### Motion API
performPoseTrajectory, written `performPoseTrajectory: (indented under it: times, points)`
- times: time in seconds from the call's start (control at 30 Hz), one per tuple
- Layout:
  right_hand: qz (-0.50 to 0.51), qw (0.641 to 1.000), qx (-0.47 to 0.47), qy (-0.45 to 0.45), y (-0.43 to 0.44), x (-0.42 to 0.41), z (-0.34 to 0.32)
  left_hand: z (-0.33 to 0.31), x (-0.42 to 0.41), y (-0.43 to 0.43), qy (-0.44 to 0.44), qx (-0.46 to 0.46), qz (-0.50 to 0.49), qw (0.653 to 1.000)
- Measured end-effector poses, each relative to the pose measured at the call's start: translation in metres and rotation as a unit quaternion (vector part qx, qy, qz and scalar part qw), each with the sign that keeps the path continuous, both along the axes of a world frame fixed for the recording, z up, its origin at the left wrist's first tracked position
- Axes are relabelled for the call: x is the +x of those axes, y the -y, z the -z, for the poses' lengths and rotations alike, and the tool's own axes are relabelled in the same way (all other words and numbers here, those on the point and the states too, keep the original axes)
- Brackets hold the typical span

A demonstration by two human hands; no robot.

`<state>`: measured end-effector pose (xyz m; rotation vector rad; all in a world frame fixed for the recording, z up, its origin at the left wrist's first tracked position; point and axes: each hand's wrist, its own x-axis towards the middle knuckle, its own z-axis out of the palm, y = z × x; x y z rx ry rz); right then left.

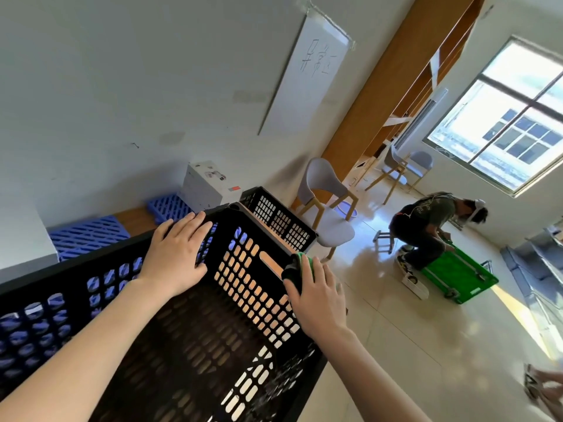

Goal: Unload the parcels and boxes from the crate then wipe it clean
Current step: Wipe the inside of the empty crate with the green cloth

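Black plastic crate [91,260] with slotted walls. Left hand [179,257] lies flat, fingers spread, on its corner. Right hand [316,296] presses a green-and-black cloth [297,266] to its end wall.

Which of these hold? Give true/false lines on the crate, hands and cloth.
1. The left hand rests on the black crate's far corner. True.
2. The right hand presses a red cloth to the crate wall. False: the cloth is green and black.
3. Parcels still fill the crate. False: none show inside it.
4. A grey chair stands beyond the crate. True.
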<state>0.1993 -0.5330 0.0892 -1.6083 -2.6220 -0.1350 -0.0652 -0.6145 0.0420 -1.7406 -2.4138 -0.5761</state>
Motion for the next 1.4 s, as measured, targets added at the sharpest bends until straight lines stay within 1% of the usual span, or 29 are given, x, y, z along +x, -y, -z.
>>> performPoseTrajectory:
  times: [0.1, 0.17, 0.33, 0.47, 0.57, 0.67, 0.73, 0.83, 0.93, 1.07, 1.13, 1.23, 1.4]
  points:
    - [-0.006, 0.998, 0.02, 0.065, -0.006, -0.004, 0.011, 0.001, 0.002, 0.001, -0.016, -0.007, -0.006, 1.0]
    - [-0.022, 0.995, 0.05, 0.08, -0.013, -0.011, 0.014, 0.001, 0.002, 0.0, -0.018, -0.009, -0.009, 1.0]
    - [-0.079, 0.991, 0.093, 0.056, -0.034, -0.056, 0.015, 0.001, 0.003, 0.002, -0.011, -0.002, -0.008, 1.0]
    - [-0.132, 0.987, 0.082, 0.046, -0.055, -0.109, 0.014, 0.003, 0.004, 0.001, -0.008, 0.006, -0.011, 1.0]
    - [-0.153, 0.984, 0.07, 0.05, -0.071, -0.146, 0.015, 0.004, 0.005, 0.0, -0.01, 0.006, -0.02, 1.0]
    - [-0.164, 0.983, 0.065, 0.046, -0.078, -0.161, 0.014, 0.002, 0.006, 0.0, -0.006, 0.009, -0.023, 1.0]
    - [-0.184, 0.981, 0.054, 0.042, -0.079, -0.151, 0.013, 0.001, 0.006, 0.0, -0.013, 0.009, -0.027, 0.999]
    - [-0.22, 0.973, 0.034, 0.055, -0.076, -0.112, 0.006, 0.0, 0.007, 0.0, -0.027, 0.012, -0.028, 0.999]
    - [-0.211, 0.976, 0.0, 0.052, -0.063, -0.055, -0.004, 0.001, 0.006, -0.001, -0.02, 0.017, -0.027, 0.999]
    - [-0.184, 0.978, -0.049, 0.089, -0.041, 0.026, -0.018, 0.002, 0.007, -0.002, -0.027, 0.009, -0.032, 0.999]
    - [-0.163, 0.979, -0.078, 0.092, -0.036, 0.047, -0.026, 0.0, 0.007, -0.001, -0.028, 0.005, -0.035, 0.999]
    - [-0.162, 0.98, -0.087, 0.075, -0.034, 0.038, -0.029, -0.003, 0.007, -0.001, -0.026, -0.006, -0.036, 0.999]
    - [-0.205, 0.977, -0.034, 0.036, -0.052, -0.033, -0.015, -0.003, 0.005, 0.0, -0.013, -0.014, -0.03, 0.999]
